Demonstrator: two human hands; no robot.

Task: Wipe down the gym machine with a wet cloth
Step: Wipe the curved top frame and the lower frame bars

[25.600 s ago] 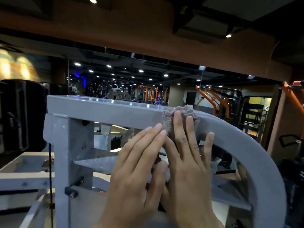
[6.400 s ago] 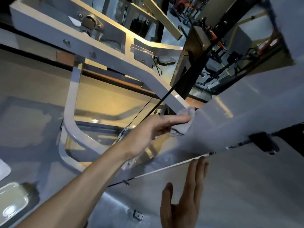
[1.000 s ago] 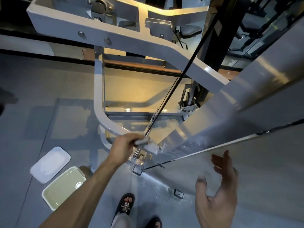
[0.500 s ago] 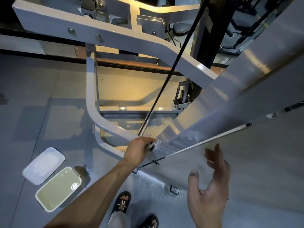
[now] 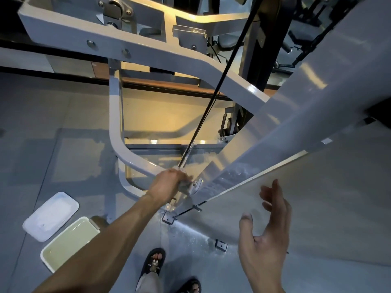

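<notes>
Head view shows the left hand gripping the wet cloth low on the gym machine, against a bracket near the floor. The right hand hangs free with fingers spread, holding nothing. A water tub stands beside its lid.

Grey machine frame, black cable, pale-green tub.
</notes>
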